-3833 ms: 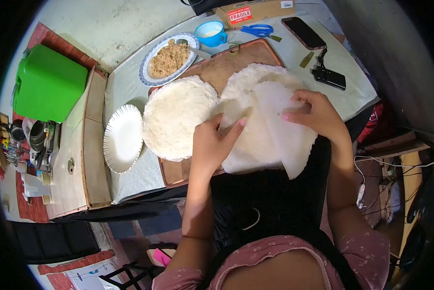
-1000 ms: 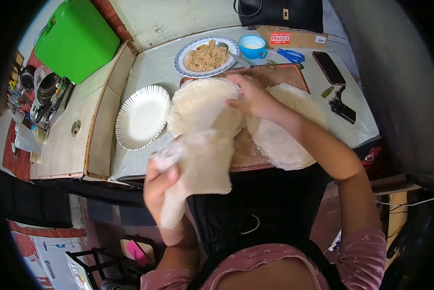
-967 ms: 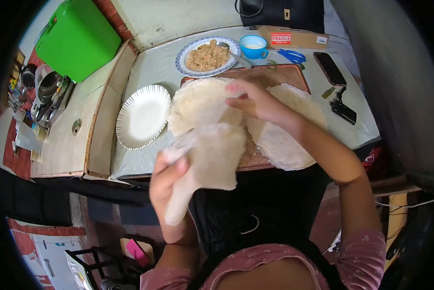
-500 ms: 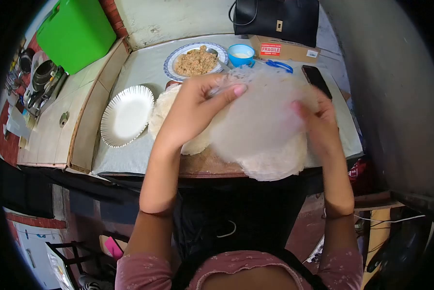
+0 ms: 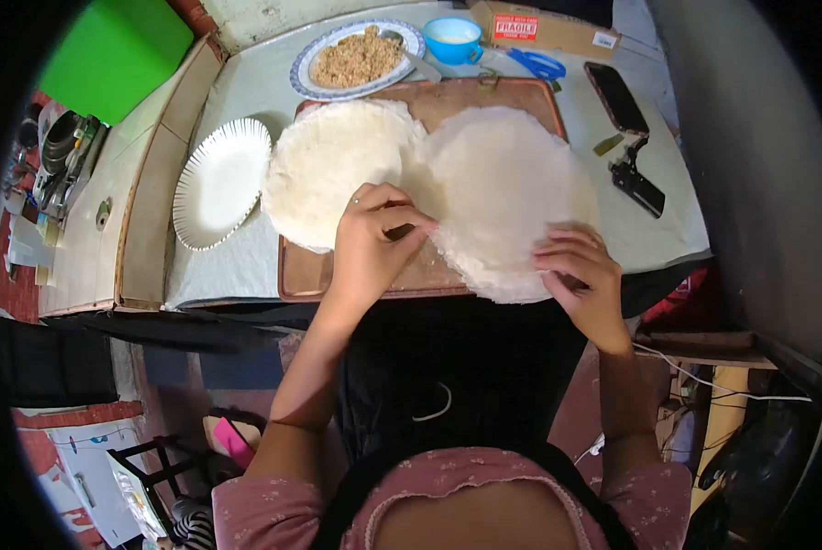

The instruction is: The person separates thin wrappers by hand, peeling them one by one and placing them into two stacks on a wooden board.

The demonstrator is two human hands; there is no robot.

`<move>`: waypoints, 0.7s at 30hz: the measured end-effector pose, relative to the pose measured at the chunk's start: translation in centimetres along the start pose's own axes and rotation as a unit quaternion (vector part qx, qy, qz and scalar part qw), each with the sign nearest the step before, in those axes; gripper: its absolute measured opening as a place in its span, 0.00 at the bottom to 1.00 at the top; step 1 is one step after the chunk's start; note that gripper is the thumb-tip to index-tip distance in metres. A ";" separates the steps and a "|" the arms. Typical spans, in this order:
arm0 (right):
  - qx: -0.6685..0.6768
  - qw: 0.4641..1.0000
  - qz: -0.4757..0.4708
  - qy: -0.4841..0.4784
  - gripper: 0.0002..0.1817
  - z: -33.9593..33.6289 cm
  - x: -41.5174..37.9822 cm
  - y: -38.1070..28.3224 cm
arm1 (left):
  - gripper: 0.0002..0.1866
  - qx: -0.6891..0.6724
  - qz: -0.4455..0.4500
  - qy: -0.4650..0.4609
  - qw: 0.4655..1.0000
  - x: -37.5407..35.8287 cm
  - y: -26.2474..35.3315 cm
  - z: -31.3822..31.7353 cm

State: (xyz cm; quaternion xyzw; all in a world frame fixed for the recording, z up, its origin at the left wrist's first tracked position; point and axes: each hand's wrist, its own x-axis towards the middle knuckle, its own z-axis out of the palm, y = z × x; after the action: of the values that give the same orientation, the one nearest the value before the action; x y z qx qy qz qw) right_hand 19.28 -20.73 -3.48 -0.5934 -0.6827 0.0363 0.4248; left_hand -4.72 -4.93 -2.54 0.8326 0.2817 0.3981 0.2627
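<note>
Fingers of the left hand (image 5: 371,247) pinch the left edge of a round white sheet (image 5: 512,183) above a brown board (image 5: 306,272). The right hand (image 5: 587,282) curls loosely at its lower right edge, grip unclear. A similar stack (image 5: 333,160) lies left.

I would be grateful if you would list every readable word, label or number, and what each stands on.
"FRAGILE": on the red sticker on the cardboard box.
Smaller lines above and below it: too small to read surely.
White label on the same box: too small to read.
</note>
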 end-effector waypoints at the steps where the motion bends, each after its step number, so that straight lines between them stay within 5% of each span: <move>1: -0.016 1.000 0.006 0.014 0.11 0.4 -0.4 -0.2 | 0.10 -0.036 -0.053 0.011 0.998 -0.8 0.0 0.2; 6: -0.057 0.998 -0.013 0.026 0.11 1.2 -0.6 -1.8 | 0.10 -0.058 -0.164 0.050 0.984 -2.2 0.2 -0.4; 13: -0.033 0.998 -0.042 0.019 0.11 1.7 -1.1 -3.1 | 0.12 -0.220 -0.354 -0.042 0.908 -3.1 1.7 -1.0; 21: -0.036 0.994 -0.075 0.073 0.09 4.6 -1.3 -4.5 | 0.08 -0.213 -0.296 -0.069 0.929 -3.7 1.1 -0.6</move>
State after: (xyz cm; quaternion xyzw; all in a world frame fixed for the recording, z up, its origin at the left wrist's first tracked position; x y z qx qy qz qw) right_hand 12.88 -21.06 -4.60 -0.5566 -0.6936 -0.0635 0.4530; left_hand -6.84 -8.13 -3.43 0.6613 0.4055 0.2939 0.5584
